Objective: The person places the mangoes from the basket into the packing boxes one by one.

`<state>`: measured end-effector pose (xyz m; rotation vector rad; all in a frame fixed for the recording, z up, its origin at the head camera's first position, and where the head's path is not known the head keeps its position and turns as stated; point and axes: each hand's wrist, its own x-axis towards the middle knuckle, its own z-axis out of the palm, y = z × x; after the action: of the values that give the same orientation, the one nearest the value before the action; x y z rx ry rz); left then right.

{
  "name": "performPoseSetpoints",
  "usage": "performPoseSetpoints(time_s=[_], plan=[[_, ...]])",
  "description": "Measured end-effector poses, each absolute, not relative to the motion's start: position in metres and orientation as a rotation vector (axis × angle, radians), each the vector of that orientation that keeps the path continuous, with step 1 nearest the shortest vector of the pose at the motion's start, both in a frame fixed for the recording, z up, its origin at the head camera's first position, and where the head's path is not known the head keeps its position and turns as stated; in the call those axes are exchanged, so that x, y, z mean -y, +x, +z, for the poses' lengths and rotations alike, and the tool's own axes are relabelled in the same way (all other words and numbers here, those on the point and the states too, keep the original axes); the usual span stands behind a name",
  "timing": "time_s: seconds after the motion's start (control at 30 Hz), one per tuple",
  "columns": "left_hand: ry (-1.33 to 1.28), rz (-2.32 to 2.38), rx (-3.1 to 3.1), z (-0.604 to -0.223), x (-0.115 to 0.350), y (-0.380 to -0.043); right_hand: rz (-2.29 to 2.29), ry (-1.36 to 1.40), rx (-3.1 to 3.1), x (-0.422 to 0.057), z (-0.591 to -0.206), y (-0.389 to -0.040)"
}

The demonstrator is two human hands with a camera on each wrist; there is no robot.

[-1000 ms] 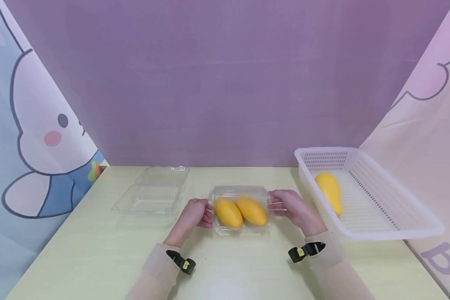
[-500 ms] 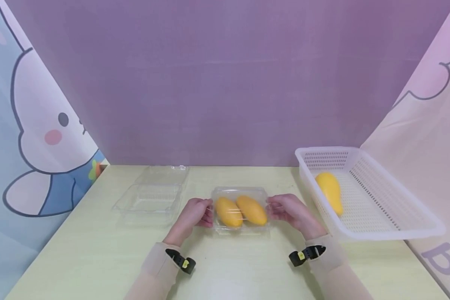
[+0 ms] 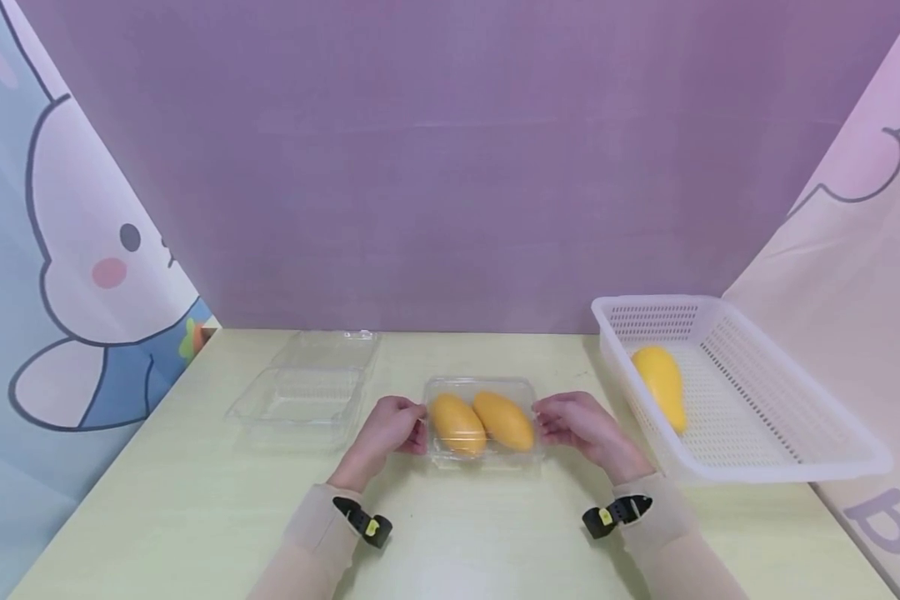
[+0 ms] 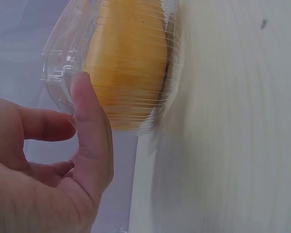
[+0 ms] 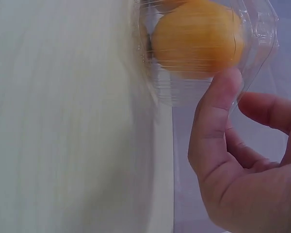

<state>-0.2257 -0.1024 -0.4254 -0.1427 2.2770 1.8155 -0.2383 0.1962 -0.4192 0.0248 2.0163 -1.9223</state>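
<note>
In the head view, a clear plastic clamshell container sits at mid-table with two yellow mangoes side by side in it. Its lid lies over the fruit. My left hand pinches the container's left rim; in the left wrist view the thumb lies against the clear wall, with the index finger at the rim's other side. On the opposite side my right hand pinches the right rim between thumb and index finger, as the right wrist view shows with the thumb beside a mango.
A second clear clamshell lies open at the back left. To the right stands a white perforated plastic basket with one yellow mango in it. A purple backdrop rises at the table's far edge.
The clear lid has come down over the two mangoes. Both hands have stayed at the container's sides, shifting only slightly.
</note>
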Motion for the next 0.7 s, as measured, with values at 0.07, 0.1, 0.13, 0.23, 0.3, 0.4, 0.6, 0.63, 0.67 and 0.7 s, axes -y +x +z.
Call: performPoseSetpoints(time_s=[0.07, 0.1, 0.13, 0.23, 0.3, 0.4, 0.6, 0.63, 0.67, 0.7], plan=[[-0.143, 1.813, -2.279, -0.425, 0.102, -0.225, -1.901, 0.022, -2.033, -0.197, -0.419, -0.238], [-0.143, 1.812, -2.281, -0.425, 0.102, -0.225, -1.890, 0.027, -2.040, -0.197, -0.418, -0.237], [-0.145, 1.811, -2.283, -0.425, 0.102, -0.225, -1.873, 0.016, -2.049, -0.198, -0.417, -0.236], [-0.149, 1.811, -2.286, -0.425, 0.101, -0.225, -1.815, -0.030, -2.069, -0.201, -0.413, -0.234], [-0.151, 1.815, -2.286, -0.425, 0.101, -0.225, -1.780, -0.059, -2.075, -0.202, -0.410, -0.231], [-0.149, 1.823, -2.287, -0.425, 0.101, -0.225, -1.739, -0.088, -2.079, -0.204, -0.407, -0.227], [-0.150, 1.823, -2.287, -0.424, 0.101, -0.226, -1.690, -0.098, -2.080, -0.205, -0.403, -0.215], [-0.154, 1.823, -2.286, -0.424, 0.101, -0.226, -1.682, -0.101, -2.079, -0.205, -0.403, -0.213], [-0.157, 1.824, -2.284, -0.424, 0.101, -0.226, -1.675, -0.103, -2.077, -0.205, -0.403, -0.211], [-0.152, 1.823, -2.286, -0.424, 0.102, -0.226, -1.668, -0.110, -2.074, -0.206, -0.402, -0.209]])
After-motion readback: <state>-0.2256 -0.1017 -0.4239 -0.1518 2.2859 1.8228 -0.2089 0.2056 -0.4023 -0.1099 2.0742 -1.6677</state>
